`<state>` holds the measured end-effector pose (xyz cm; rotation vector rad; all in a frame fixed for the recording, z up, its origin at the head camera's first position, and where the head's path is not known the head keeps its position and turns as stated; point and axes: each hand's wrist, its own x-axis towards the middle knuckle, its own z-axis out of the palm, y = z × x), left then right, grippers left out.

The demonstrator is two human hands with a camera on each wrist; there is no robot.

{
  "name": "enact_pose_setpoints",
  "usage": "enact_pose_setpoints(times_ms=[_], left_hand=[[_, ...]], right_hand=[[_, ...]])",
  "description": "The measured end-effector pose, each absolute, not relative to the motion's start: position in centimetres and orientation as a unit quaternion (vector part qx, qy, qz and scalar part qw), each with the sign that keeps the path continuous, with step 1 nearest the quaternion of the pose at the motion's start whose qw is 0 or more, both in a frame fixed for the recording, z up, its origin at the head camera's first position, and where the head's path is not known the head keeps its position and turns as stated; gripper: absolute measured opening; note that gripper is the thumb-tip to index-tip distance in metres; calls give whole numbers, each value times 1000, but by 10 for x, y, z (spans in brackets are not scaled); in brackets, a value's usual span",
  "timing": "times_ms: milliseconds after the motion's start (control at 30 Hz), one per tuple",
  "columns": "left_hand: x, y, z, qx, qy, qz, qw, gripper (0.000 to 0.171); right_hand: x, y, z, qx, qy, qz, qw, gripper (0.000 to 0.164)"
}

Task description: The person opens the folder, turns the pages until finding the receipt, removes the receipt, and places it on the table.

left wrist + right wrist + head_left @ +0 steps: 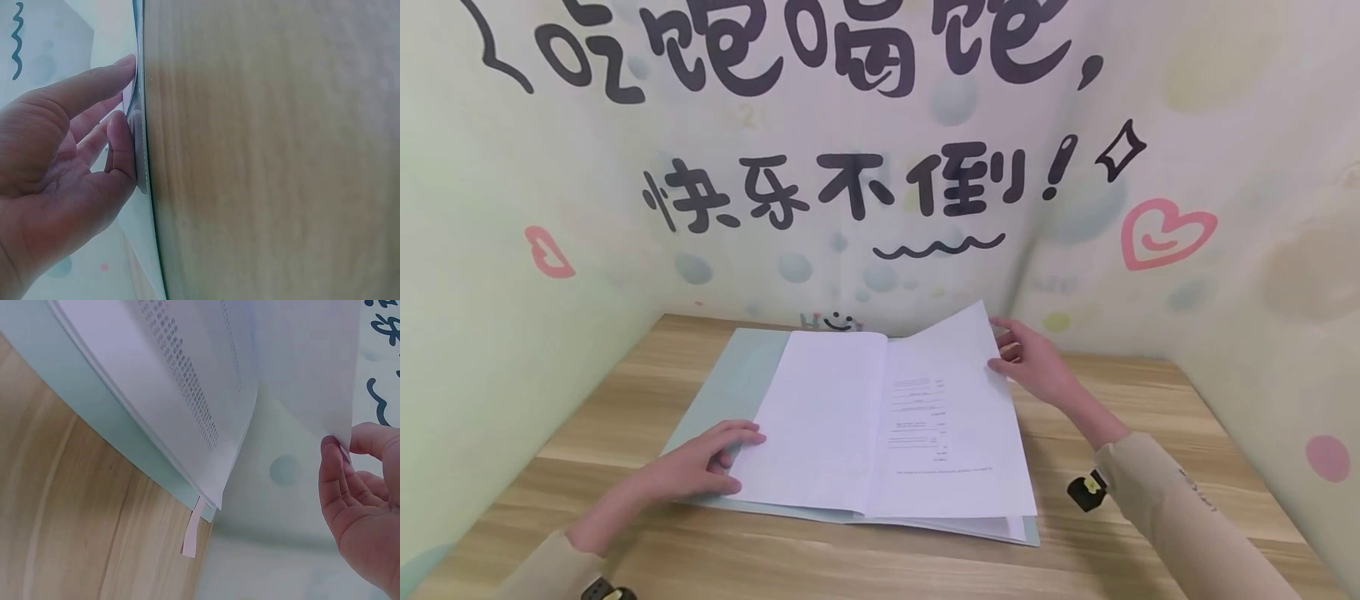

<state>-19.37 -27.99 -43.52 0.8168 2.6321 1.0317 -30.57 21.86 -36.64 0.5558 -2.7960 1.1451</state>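
Note:
An open notebook with a pale blue-green cover (730,375) lies on the wooden table. Its left page (820,417) is blank and flat. My left hand (700,462) rests at that page's lower left edge, fingers loosely bent over it; the left wrist view shows the thumb touching the notebook's edge. Between thumb and fingers my right hand (1033,362) pinches the far right corner of a page (958,417), which is raised and carries a few printed lines. Beneath the raised page, the right wrist view reveals another page (187,381) with a printed grid.
A pale pink ribbon bookmark (192,531) sticks out from the notebook's end. The wooden table (760,550) meets a wall (820,283) printed with large black characters and pink hearts. Further walls stand at the left and right.

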Motion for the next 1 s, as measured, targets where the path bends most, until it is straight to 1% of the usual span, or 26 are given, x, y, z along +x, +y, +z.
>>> enact_pose_setpoints(times_ms=[67,167,267,333,500,767,867,1000], left_hand=[[-193,-280,-436,276,889,352,100,58],[-193,-280,-437,277,888,353,101,59],[-192,-280,-437,276,888,354,102,59],[-192,-279,-436,275,887,356,102,59],[-191,-279,-434,270,886,363,102,59],[-192,-280,-433,268,886,365,103,60],[-192,-279,-433,265,886,365,104,60],[-192,-279,-434,270,886,362,102,60]], right_hand=[[-305,218,-366,180,-909,375,38,62],[-305,217,-365,183,-913,363,41,52],[-305,217,-363,184,-919,347,35,43],[-305,217,-360,181,-924,335,28,41],[-308,218,-355,197,-924,326,19,38],[-318,211,-342,223,-927,300,24,35],[-320,205,-336,235,-926,295,15,38],[-323,197,-329,256,-915,312,-14,44]])
